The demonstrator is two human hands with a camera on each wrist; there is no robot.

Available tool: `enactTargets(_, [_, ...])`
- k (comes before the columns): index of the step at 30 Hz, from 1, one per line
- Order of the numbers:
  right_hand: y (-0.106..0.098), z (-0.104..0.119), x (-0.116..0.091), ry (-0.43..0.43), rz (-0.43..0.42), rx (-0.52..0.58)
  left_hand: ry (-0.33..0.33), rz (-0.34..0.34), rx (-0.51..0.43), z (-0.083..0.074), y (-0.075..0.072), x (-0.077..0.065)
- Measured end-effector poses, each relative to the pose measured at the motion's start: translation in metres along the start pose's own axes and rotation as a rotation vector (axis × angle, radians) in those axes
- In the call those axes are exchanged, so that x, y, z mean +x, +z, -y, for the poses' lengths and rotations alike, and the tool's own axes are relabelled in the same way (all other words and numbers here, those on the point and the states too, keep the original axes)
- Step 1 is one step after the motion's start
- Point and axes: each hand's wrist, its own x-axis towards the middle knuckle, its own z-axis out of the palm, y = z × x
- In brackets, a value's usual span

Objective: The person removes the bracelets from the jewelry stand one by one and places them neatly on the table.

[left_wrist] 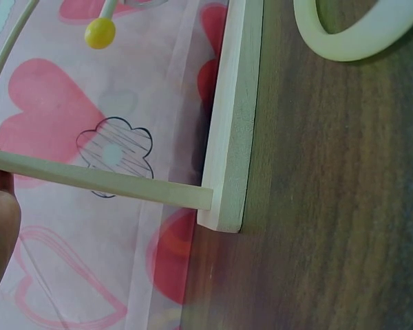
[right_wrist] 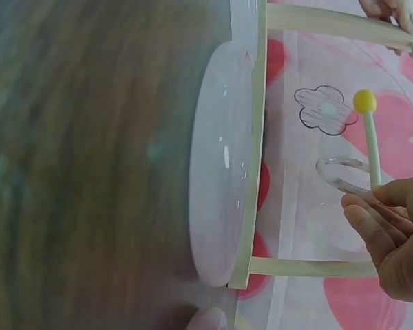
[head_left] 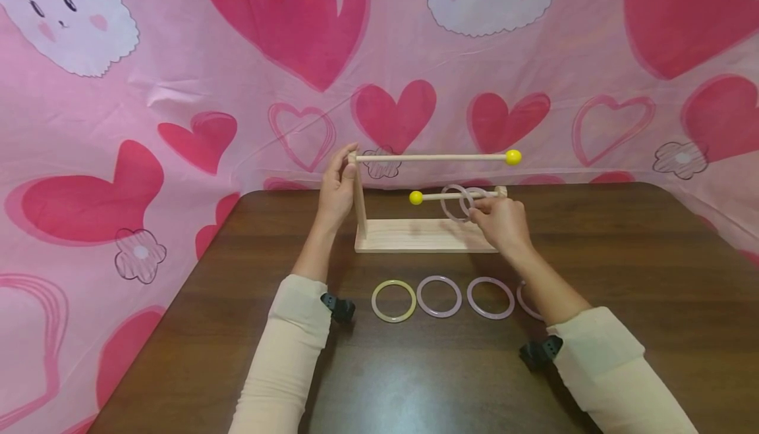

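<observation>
1. Head view: one pale wooden stand (head_left: 415,236) rests on one dark brown wooden table (head_left: 415,388). It has one flat base, two uprights and two horizontal rods: a long upper rod (head_left: 433,157) and a shorter lower rod (head_left: 431,196), each tipped with one round yellow ball.
2. Head view: the left hand (head_left: 338,187) grips the top of the left upright (head_left: 360,203), thumb and fingers around it.
3. Head view: the right hand (head_left: 503,224) pinches one translucent pale ring (head_left: 441,203), which appears looped around the lower rod. One second translucent ring (head_left: 476,189) is just behind it, nearer the right upright.
4. Head view: four more rings lie in a row before the base: one yellow ring (head_left: 394,320), two lilac rings (head_left: 440,316) and one pinkish ring (head_left: 518,297), partly hidden by the right forearm.
5. Left wrist view: part of the left hand shows against the upright; one yellow ball and part of one yellow ring are visible.
6. Right wrist view: thumb and fingers pinch the translucent pale ring beside the lower rod, below its one yellow ball.
</observation>
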Motion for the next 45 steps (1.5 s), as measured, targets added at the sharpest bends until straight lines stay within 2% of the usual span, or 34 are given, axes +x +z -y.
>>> enactTargets(5, [0.002,0.002,0.000,-0.008,-0.020,0.011,-0.020,-0.002,-0.006,-0.001,0.000,0.000])
enactTargets(12, [0.002,0.005,-0.001,-0.008,-0.017,0.018,0.020,-0.010,-0.009,0.000,0.000,-0.001])
enactTargets(19, [0.004,0.008,0.001,-0.021,-0.019,0.025,0.033,-0.010,-0.013,0.001,0.001,0.000])
enactTargets(25, [0.006,0.011,0.002,-0.015,-0.018,0.028,0.008,-0.007,-0.013,0.000,0.001,0.000])
enactTargets(34, [0.010,0.015,0.004,-0.050,-0.032,0.045,-0.029,0.005,-0.029,-0.001,0.000,0.001])
enactTargets(36, [0.011,0.017,0.004,-0.056,-0.028,0.051,-0.030,0.011,-0.030,-0.004,0.000,0.001])
enactTargets(43, [0.014,0.022,0.004,-0.061,-0.012,0.053,-0.027,0.016,-0.007,-0.030,0.002,-0.005])
enactTargets(45, [0.014,0.023,0.004,-0.064,-0.011,0.051,-0.024,0.014,-0.008,-0.030,0.002,-0.005])
